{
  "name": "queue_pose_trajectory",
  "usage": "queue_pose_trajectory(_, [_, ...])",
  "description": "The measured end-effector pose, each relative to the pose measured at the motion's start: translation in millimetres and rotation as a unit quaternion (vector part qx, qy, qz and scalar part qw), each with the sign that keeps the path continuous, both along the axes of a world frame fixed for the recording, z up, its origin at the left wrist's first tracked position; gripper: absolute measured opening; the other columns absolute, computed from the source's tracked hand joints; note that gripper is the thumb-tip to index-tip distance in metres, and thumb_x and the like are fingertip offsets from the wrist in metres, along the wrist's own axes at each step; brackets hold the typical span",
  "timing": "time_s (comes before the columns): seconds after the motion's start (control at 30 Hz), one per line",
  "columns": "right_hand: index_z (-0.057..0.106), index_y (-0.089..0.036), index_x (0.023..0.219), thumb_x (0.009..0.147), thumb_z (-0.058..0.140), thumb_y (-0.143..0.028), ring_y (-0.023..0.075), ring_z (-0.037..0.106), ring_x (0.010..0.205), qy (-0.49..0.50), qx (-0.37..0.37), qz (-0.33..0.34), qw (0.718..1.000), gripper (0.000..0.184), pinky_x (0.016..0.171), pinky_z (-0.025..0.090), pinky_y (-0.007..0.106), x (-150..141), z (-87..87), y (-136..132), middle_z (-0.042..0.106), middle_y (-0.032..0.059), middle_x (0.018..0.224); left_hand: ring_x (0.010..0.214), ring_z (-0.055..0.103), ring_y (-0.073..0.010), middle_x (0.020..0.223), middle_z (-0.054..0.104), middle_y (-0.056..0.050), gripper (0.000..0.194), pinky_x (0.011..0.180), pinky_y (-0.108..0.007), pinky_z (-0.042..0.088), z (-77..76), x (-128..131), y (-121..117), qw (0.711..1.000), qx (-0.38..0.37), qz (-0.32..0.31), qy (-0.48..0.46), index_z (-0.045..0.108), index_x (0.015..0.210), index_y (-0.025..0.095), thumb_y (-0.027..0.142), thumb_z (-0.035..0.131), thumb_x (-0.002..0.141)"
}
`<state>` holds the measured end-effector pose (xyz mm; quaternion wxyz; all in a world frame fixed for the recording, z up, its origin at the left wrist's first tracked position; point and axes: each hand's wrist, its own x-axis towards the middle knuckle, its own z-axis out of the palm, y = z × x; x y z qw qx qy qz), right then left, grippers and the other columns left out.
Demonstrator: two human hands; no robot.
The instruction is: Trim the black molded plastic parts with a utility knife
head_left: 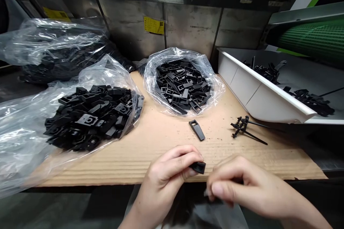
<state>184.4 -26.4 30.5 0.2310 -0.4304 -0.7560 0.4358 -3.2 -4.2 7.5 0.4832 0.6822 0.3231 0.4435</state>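
Note:
My left hand is closed on a small black plastic part, whose hollow end sticks out past the fingertips above the front edge of the cardboard-covered table. Just to its right, my right hand is closed with thumb and fingers curled together. Motion smears its fingertips, and what they hold, if anything, I cannot make out. Beyond both hands a single tapered black clip-like piece with a square opening lies on the cardboard. A black branched plastic piece with long thin stems lies farther right.
An open clear bag of black block-like parts lies at the left, another of tapered pieces behind. A white bin with black parts stands at the right beneath a green roller. Below the edge hangs a plastic bag.

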Motion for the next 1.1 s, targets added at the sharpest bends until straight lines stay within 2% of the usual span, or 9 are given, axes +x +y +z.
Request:
queue_pose_trajectory(0.07, [0.066, -0.018, 0.074, 0.083, 0.051, -0.025, 0.0105, 0.060, 0.056, 0.025, -0.051, 0.028, 0.998, 0.019, 0.051, 0.047, 0.016, 3.1, 1.9, -1.7, 0.064, -0.0013, 0.061, 0.090, 0.060, -0.0159, 0.093, 0.066, 0.000, 0.028, 0.078, -0.016, 0.045, -0.2, 0.1, -0.1, 1.000, 0.001, 0.014, 0.005, 0.070, 0.089, 0.027, 0.005, 0.056, 0.079])
queue_pose_trajectory(0.13, [0.066, -0.022, 0.086, 0.082, 0.054, -0.022, 0.0104, 0.064, 0.065, 0.058, -0.022, 0.012, 0.998, 0.013, 0.061, 0.050, 0.015, 5.0, -1.1, -6.0, 0.068, -0.0026, 0.071, 0.090, 0.060, -0.0161, 0.093, 0.066, 0.000, 0.026, 0.078, -0.016, 0.045, -0.2, 0.8, -0.9, 1.000, 0.000, 0.025, 0.011, 0.070, 0.088, 0.026, 0.005, 0.057, 0.078])
queue_pose_trajectory(0.2, [0.062, -0.027, 0.099, 0.082, 0.053, -0.016, 0.0088, 0.065, 0.068, 0.084, 0.100, -0.045, 0.990, 0.022, 0.065, 0.051, 0.013, 6.1, -8.2, -11.4, 0.069, -0.0044, 0.080, 0.087, 0.061, -0.0161, 0.089, 0.067, 0.000, 0.023, 0.076, -0.016, 0.045, 0.3, 1.8, -2.0, 0.999, -0.006, 0.041, 0.020, 0.070, 0.086, 0.025, 0.007, 0.059, 0.077])
queue_pose_trajectory(0.3, [0.051, -0.025, 0.119, 0.081, 0.049, -0.005, 0.0115, 0.065, 0.073, 0.012, 0.317, -0.105, 0.943, 0.042, 0.069, 0.052, 0.017, 6.2, -22.0, -17.6, 0.068, -0.0005, 0.084, 0.083, 0.061, -0.0173, 0.084, 0.067, -0.001, 0.018, 0.073, -0.017, 0.046, 1.6, 3.4, -3.5, 0.997, -0.017, 0.066, 0.028, 0.070, 0.084, 0.024, 0.010, 0.061, 0.076])
queue_pose_trajectory(0.37, [0.048, -0.019, 0.123, 0.081, 0.050, -0.006, 0.0150, 0.064, 0.078, -0.061, 0.376, -0.124, 0.916, 0.044, 0.071, 0.051, 0.022, 4.3, -29.4, -18.8, 0.067, 0.0036, 0.082, 0.082, 0.061, -0.0182, 0.084, 0.067, -0.002, 0.017, 0.072, -0.018, 0.046, 1.7, 3.8, -4.0, 0.997, -0.020, 0.067, 0.026, 0.070, 0.084, 0.023, 0.011, 0.061, 0.076])
queue_pose_trajectory(0.53, [0.058, -0.017, 0.107, 0.086, 0.047, -0.018, 0.0138, 0.056, 0.058, -0.077, 0.329, -0.176, 0.925, 0.023, 0.050, 0.046, 0.024, -7.6, -33.8, -17.4, 0.056, 0.0026, 0.067, 0.084, 0.060, -0.0173, 0.084, 0.067, -0.001, 0.022, 0.074, -0.018, 0.045, -0.3, 3.2, -4.5, 0.998, -0.026, 0.053, 0.007, 0.070, 0.085, 0.024, 0.008, 0.059, 0.077])
queue_pose_trajectory(0.77, [0.061, -0.018, 0.084, 0.086, 0.044, -0.017, 0.0129, 0.052, 0.056, -0.073, 0.303, -0.171, 0.935, 0.017, 0.048, 0.041, 0.021, -17.3, -26.8, -18.2, 0.051, 0.0014, 0.060, 0.082, 0.061, -0.0164, 0.086, 0.066, -0.001, 0.019, 0.073, -0.017, 0.046, -1.5, 1.3, -2.4, 0.998, -0.058, 0.030, -0.024, 0.071, 0.083, 0.023, 0.009, 0.060, 0.077])
queue_pose_trajectory(0.87, [0.061, -0.018, 0.081, 0.086, 0.045, -0.017, 0.0121, 0.050, 0.053, -0.083, 0.327, -0.182, 0.923, 0.016, 0.049, 0.042, 0.022, -17.4, -28.3, -17.0, 0.052, 0.0020, 0.062, 0.081, 0.061, -0.0165, 0.084, 0.066, -0.001, 0.015, 0.072, -0.018, 0.046, -0.9, -0.5, -1.1, 0.997, -0.070, 0.017, -0.019, 0.071, 0.081, 0.022, 0.011, 0.060, 0.077])
queue_pose_trajectory(1.1, [0.060, -0.018, 0.095, 0.081, 0.052, -0.011, 0.0123, 0.050, 0.056, -0.055, 0.397, -0.228, 0.887, 0.017, 0.050, 0.040, 0.024, -21.6, -39.9, -16.9, 0.055, 0.0036, 0.067, 0.073, 0.059, -0.0149, 0.078, 0.066, 0.000, 0.010, 0.067, -0.018, 0.046, 0.3, -0.3, -1.1, 0.996, -0.086, 0.005, 0.015, 0.071, 0.080, 0.021, 0.019, 0.061, 0.078])
